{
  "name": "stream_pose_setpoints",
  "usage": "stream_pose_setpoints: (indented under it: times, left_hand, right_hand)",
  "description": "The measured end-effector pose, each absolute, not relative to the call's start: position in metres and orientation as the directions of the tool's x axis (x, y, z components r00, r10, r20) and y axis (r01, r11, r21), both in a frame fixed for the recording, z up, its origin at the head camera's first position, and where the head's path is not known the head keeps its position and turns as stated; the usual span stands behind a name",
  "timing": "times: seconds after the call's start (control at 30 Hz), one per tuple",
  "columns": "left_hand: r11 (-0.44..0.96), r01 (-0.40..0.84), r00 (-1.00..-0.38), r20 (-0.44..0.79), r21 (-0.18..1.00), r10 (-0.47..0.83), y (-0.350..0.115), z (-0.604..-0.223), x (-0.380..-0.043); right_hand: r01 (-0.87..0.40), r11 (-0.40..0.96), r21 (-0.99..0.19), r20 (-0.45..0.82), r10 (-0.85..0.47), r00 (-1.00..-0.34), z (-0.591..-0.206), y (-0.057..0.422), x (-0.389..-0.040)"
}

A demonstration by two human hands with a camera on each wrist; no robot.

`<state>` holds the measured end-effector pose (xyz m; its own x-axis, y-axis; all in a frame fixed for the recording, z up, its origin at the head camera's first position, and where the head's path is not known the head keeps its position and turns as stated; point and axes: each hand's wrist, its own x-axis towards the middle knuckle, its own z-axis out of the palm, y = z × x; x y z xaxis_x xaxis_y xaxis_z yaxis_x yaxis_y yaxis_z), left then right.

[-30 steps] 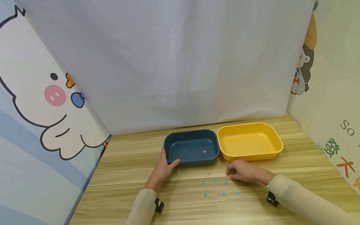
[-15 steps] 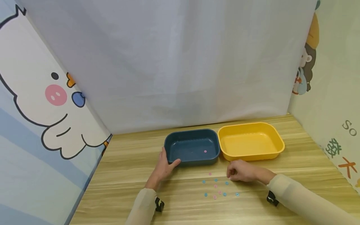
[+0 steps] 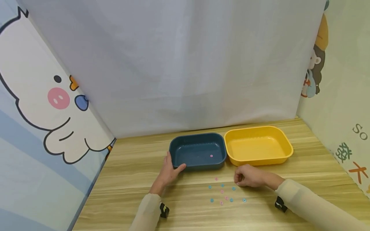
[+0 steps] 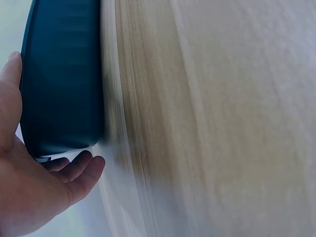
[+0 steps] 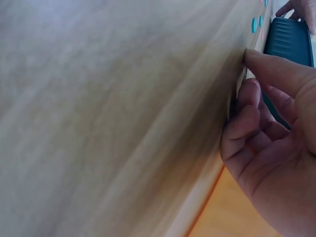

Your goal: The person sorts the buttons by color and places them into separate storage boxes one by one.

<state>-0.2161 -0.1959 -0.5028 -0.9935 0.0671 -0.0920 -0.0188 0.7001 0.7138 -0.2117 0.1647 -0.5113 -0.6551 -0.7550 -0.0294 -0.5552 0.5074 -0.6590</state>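
Observation:
My left hand (image 3: 169,171) holds the near left corner of a dark blue plastic tray (image 3: 196,167), thumb over the near rim and fingers along the left end. One pink button (image 3: 211,156) lies inside that tray. My right hand (image 3: 251,176) is low at the tabletop, just in front of a yellow tray (image 3: 260,162). Its thumb and curled fingers pinch a small pink button (image 3: 238,183), mostly hidden by the fingertips. Left of this hand, several pink buttons (image 3: 222,191) and blue buttons (image 3: 231,200) lie scattered on the table.
The two trays stand side by side on the wood-grain table (image 3: 130,179). A pale curtain (image 3: 185,70) hangs behind them at the table's back edge. Printed cartoon panels (image 3: 55,128) close in the left and right sides.
Both hands keep their places, the left on the dark blue tray and the right at the tabletop. The head view has shifted very slightly.

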Motion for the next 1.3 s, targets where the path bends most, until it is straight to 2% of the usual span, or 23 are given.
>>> stream_pose_setpoints:
  times: [0.13,0.5,1.3]
  left_hand:
    - [0.701,-0.032,-0.993,-0.103,0.713,0.058,-0.196,-0.504,-0.216]
    - [0.701,-0.026,-0.994,-0.091,0.712,0.056,-0.195,-0.503,-0.217]
    - [0.697,-0.02,-0.995,-0.081,0.717,0.054,-0.195,-0.505,-0.218]
  right_hand:
    - [-0.576,0.468,-0.67,-0.01,-0.782,-0.624,-0.51,0.166,-0.21]
    - [-0.49,0.519,-0.7,-0.05,-0.721,-0.692,-0.5,0.169,-0.211]
    - [-0.404,0.45,-0.796,-0.023,-0.691,-0.723,-0.478,0.165,-0.213]
